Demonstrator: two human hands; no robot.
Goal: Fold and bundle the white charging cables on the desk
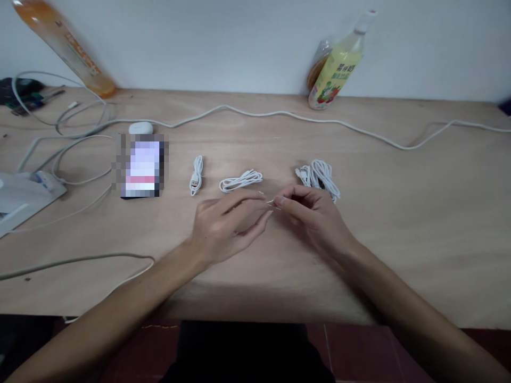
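Observation:
My right hand [315, 210] pinches a thin white strand [270, 201], perhaps a twist tie, between thumb and forefinger. Beside it my left hand [229, 223] has its thumb and fingers slightly apart, with the strand's free end close to the fingertips. Just beyond the left hand lies a coiled white cable [240, 181]. A smaller bundled white USB cable [196, 175] rests farther left. Past the right hand are more bundled white cables [325, 178], partly hidden behind its fingers.
A phone [143, 167], blurred out, and a white earbud case [141, 128] lie to the left. A long white cord [279, 113] crosses the table. An orange drink bottle [67, 50] and a yellow-labelled bottle [335, 69] stand by the wall. A white power strip [24, 199] sits far left.

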